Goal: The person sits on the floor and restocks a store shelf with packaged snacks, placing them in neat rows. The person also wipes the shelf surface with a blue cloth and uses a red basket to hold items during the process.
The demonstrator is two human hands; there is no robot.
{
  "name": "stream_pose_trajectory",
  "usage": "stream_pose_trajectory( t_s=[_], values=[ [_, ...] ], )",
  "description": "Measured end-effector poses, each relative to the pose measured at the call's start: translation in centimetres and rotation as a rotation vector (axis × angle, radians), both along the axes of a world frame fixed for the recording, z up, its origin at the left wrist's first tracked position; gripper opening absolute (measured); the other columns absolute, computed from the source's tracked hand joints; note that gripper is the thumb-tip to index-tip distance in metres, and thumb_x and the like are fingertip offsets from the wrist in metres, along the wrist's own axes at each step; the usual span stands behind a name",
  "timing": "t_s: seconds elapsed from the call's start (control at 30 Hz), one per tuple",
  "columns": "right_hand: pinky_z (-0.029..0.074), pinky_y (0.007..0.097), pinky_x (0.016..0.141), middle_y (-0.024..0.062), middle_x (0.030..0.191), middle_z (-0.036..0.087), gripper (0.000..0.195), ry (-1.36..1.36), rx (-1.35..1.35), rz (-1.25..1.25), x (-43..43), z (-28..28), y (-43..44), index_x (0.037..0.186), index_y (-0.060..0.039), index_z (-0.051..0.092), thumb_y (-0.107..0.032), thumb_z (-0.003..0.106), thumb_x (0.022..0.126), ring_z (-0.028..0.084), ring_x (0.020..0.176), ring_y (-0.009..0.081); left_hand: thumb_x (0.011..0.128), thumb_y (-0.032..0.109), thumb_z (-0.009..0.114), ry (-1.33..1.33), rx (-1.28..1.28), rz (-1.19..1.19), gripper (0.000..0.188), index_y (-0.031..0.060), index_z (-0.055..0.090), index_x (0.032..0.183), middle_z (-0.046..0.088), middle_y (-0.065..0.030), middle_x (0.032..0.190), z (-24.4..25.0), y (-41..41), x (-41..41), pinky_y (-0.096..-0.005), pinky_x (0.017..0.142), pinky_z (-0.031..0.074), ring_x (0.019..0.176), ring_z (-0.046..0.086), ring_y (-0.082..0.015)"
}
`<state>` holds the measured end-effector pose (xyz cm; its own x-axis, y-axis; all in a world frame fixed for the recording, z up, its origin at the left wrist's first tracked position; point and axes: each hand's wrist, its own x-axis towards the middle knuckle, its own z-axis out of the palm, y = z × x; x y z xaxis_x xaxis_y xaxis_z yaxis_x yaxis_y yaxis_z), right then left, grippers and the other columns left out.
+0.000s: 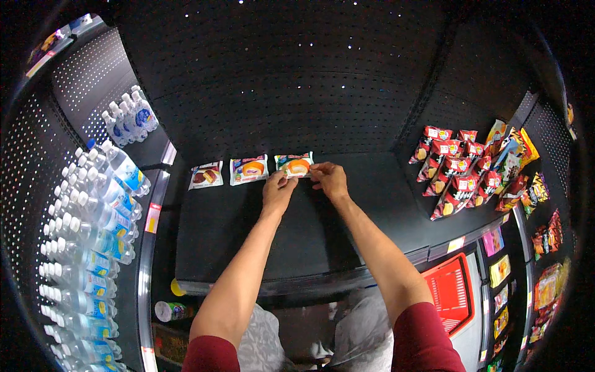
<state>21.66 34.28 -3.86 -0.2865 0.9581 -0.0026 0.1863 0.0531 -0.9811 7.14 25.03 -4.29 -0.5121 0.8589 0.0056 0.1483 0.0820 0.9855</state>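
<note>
Three wrapped snack cakes lie in a row along the back of a black shelf (223,232). On the right is a green-and-white snack packet (297,163) with an orange cake picture. My left hand (278,193) pinches its lower left edge, while my right hand (331,180) has its fingers on the lower right corner. The middle packet (249,169) is white and purple, just left of my left hand and apart from it. Farthest left lies a brown-and-white packet (206,175) with a chocolate cake picture.
Rows of clear plastic bottles (100,260) fill the left shelving, with smaller bottles (135,116) above. Red chip bags (458,183) stand at the shelf's right end. Below right sits a red basket (448,293). A black perforated back panel (288,102) rises behind the packets.
</note>
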Motion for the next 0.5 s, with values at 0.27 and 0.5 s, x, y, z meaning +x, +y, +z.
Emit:
stream_pose_trajectory(
  t_s=[0.27,0.5],
  values=[
    [0.059,0.0287,0.061,0.0112,0.092,0.071,0.026,-0.015,-0.01,-0.028,0.2,-0.1,0.0,0.115,0.0046,0.067,-0.004,0.062,0.091,0.068,0.076,0.0157,0.086,0.027,0.075,0.017,0.019,-0.058,0.055,-0.0018,0.058,0.13,0.061,-0.0124,0.122,-1.5,1.4,-0.2,-0.0299,0.093,0.048,0.105,0.061,-0.0175],
    [0.059,0.0281,0.061,0.0114,0.096,0.071,0.026,-0.077,-0.002,-0.03,0.0,0.8,-0.5,0.117,0.003,0.067,-0.006,0.062,0.094,0.067,0.078,0.0153,0.082,0.028,0.077,0.089,0.021,-0.091,0.06,-0.0023,0.056,0.13,0.051,-0.0186,0.138,-1.6,1.5,-0.7,-0.0312,0.093,0.05,0.104,0.063,-0.0193]
  ],
)
